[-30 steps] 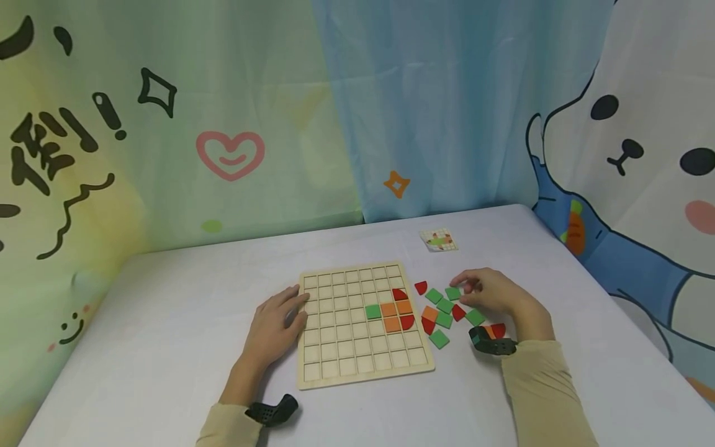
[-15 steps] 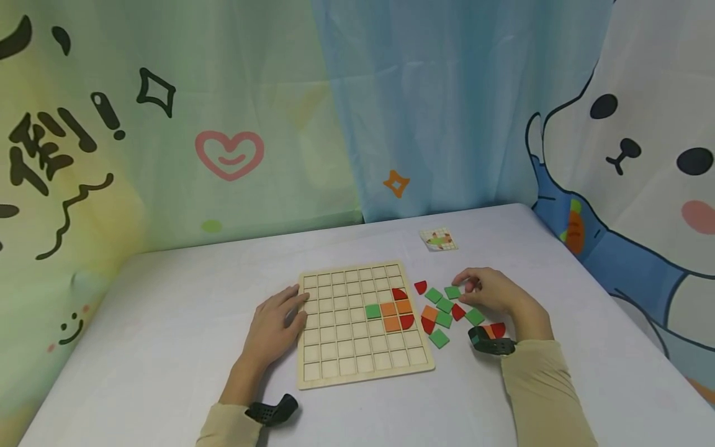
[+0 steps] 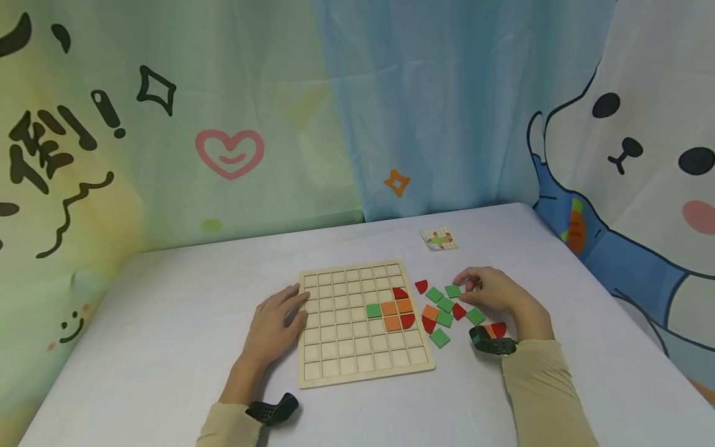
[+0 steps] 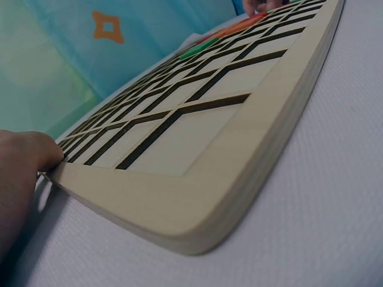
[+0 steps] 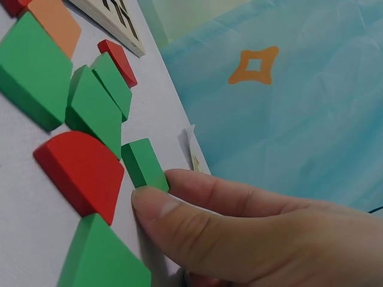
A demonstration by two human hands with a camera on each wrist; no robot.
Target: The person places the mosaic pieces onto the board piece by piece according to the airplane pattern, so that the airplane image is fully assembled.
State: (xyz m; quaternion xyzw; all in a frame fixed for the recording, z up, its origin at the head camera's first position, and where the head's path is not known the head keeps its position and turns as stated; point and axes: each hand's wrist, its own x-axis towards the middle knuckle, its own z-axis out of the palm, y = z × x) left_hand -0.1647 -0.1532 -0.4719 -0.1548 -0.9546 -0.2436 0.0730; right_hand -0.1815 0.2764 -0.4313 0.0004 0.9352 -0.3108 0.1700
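A wooden grid board [image 3: 341,347] lies on the white table. Several tiles sit in its cells on the right: a green square [image 3: 373,311], orange squares [image 3: 392,323] and red quarter-rounds [image 3: 407,321]. My left hand [image 3: 276,326] rests at the board's left edge, thumb and fingertips touching the rim. Right of the board, my right hand [image 3: 494,292] pinches a green square tile [image 5: 143,164] between thumb and forefinger, at the far side of the loose pieces. In the right wrist view, a red quarter-round [image 5: 84,173] and green tiles [image 5: 93,107] lie beside that hand.
A small pattern card [image 3: 439,238] with one curled corner lies near the table's back edge. Loose green, orange and red pieces [image 3: 439,338] are scattered between the board and my right wrist. A printed curtain [image 3: 279,124] hangs behind the table.
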